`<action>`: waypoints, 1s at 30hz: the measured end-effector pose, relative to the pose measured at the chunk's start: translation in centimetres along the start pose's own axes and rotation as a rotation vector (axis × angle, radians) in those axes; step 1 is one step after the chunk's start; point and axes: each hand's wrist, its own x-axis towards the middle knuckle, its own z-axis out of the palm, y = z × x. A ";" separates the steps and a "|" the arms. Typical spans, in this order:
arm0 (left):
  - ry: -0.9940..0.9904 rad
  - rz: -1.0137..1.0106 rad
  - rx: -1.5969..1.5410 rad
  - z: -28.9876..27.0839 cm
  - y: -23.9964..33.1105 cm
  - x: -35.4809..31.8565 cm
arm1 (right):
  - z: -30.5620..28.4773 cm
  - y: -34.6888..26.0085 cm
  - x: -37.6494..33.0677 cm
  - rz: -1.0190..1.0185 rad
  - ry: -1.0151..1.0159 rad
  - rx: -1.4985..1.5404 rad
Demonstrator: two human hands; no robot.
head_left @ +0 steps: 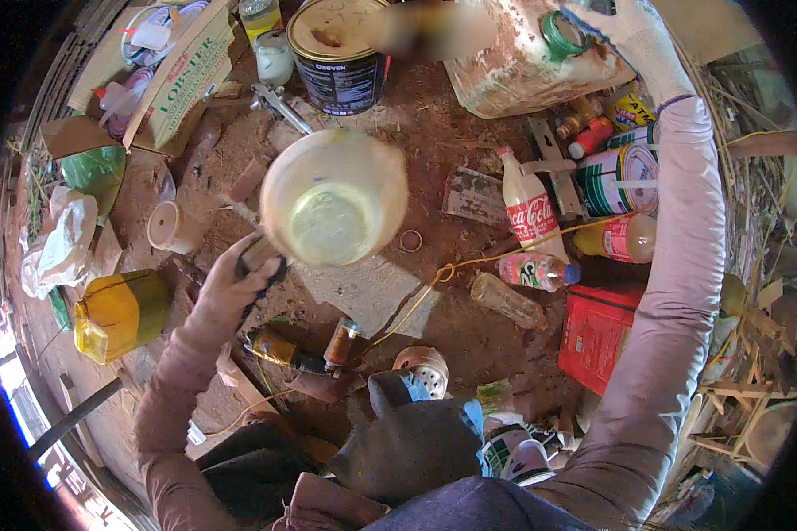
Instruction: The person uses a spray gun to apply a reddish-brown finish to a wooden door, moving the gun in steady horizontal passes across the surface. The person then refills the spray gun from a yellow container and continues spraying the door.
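My left hand, in a dark-palmed glove, is closed on the near left rim of a translucent whitish bucket. Pale, clear liquid lies in its bottom, and the bucket's outline is slightly blurred. My right arm reaches far forward. At its end my gloved right hand is bent over the upper right of a large, dirty white jerrycan, beside its green open neck. The top edge of the picture cuts off part of this hand, and its fingertips are partly hidden.
A dark paint bucket stands beyond the translucent one, near an adjustable wrench. Bottles, paint tins and a red container crowd the right. A yellow jerrycan and a cardboard box are left. Yellow cord crosses the dirt.
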 end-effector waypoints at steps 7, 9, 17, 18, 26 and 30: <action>0.129 -0.176 0.066 -8.9 -3.1 -8.3 | 5.4 7.6 -0.2 -0.266 -0.098 -0.177; 0.165 -0.230 0.104 -10.4 -3.0 -10.8 | 5.9 7.2 -0.5 -0.368 0.007 -0.133; 0.323 -0.073 -0.105 -12.8 -7.5 -16.1 | 5.7 5.8 1.8 0.015 -0.211 -0.543; 0.330 -0.096 -0.082 -12.9 -7.6 -16.6 | 4.9 4.5 1.9 0.075 -0.302 -0.452; 0.424 -0.108 -0.079 -14.7 -10.2 -19.3 | 4.7 4.8 0.6 -0.199 -0.391 -0.736; 0.455 -0.059 -0.081 -14.1 -10.9 -19.0 | 4.7 3.8 2.2 0.094 -0.337 -0.580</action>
